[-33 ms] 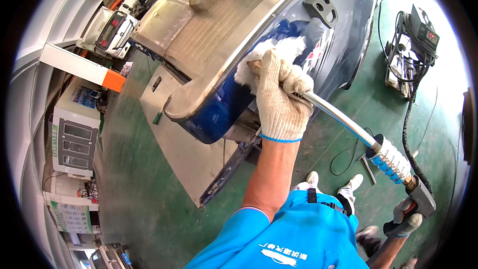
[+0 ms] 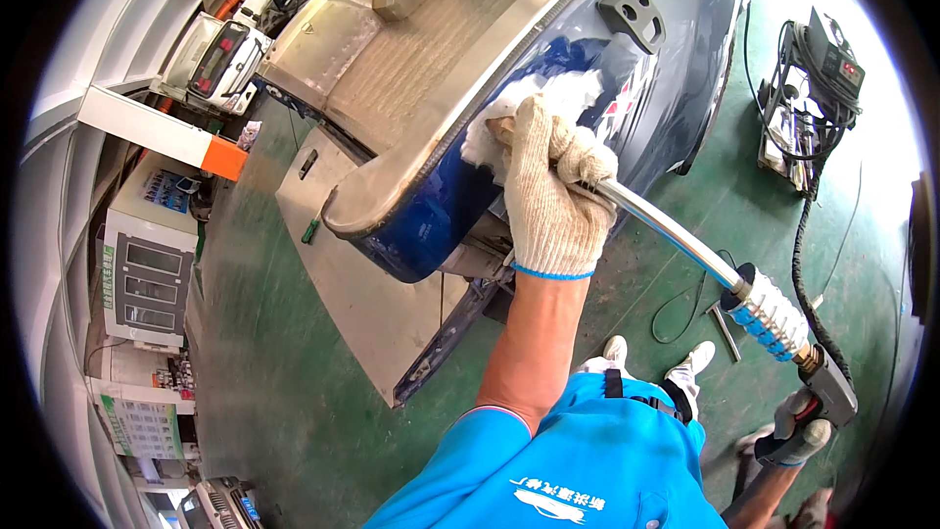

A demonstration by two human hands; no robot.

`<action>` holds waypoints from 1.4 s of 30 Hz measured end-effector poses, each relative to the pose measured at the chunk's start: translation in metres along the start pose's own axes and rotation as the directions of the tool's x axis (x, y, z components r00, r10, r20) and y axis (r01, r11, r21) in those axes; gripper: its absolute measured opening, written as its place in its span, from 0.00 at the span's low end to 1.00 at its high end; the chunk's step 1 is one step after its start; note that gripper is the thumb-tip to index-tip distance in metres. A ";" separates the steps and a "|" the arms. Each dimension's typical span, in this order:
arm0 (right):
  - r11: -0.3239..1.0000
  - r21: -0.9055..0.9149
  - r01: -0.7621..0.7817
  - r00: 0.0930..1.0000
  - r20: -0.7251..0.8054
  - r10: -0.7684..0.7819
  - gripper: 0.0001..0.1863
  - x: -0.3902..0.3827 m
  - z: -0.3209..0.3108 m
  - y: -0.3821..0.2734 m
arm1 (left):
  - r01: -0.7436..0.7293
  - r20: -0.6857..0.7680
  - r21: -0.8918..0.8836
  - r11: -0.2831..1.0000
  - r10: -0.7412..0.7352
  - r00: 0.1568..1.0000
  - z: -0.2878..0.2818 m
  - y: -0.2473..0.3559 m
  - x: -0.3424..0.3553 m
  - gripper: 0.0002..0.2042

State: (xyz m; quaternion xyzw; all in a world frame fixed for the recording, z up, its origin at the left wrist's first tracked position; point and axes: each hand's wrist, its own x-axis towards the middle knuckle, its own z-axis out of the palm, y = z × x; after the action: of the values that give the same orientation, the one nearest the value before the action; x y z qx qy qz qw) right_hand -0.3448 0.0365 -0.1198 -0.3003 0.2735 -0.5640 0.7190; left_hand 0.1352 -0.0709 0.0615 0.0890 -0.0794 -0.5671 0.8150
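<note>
Left grip clenched around a metal rod, right grip around its handle.
The rod runs from a pale patch on the blue panel through a ribbed sleeve; a black cable links the handle toward a machine.

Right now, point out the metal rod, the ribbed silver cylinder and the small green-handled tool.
Metal rod [image 2: 674, 236]: head view, middle of its shaft.
Ribbed silver cylinder [image 2: 771, 317]: head view, middle of its side.
Green-handled tool [image 2: 310, 232]: head view, on its handle.
</note>
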 end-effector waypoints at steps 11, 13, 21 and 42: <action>0.998 0.043 0.043 0.999 -0.009 -0.043 0.42 -0.004 0.000 -0.001 | -0.162 0.052 0.200 0.966 0.155 0.987 0.002 -0.027 -0.023 0.20; 0.998 0.049 0.049 0.999 -0.006 -0.049 0.43 -0.007 -0.007 0.000 | -0.104 -0.039 0.252 0.962 0.117 0.992 -0.002 -0.062 -0.050 0.22; 1.000 0.027 -0.013 0.992 0.126 0.010 0.49 0.007 0.036 -0.024 | 0.173 0.161 0.298 0.939 -0.228 0.960 -0.017 -0.139 -0.080 0.14; 0.458 -0.825 0.330 0.935 0.220 -0.278 0.31 0.003 0.018 -0.011 | 0.350 0.452 -0.192 0.917 -0.234 0.861 -0.007 0.016 0.018 0.19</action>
State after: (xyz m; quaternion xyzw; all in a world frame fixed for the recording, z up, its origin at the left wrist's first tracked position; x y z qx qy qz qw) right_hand -0.3383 0.0336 -0.1000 -0.6715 0.4367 -0.4679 0.3734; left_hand 0.1574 -0.0824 0.0584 -0.1348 -0.1611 -0.6962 0.6865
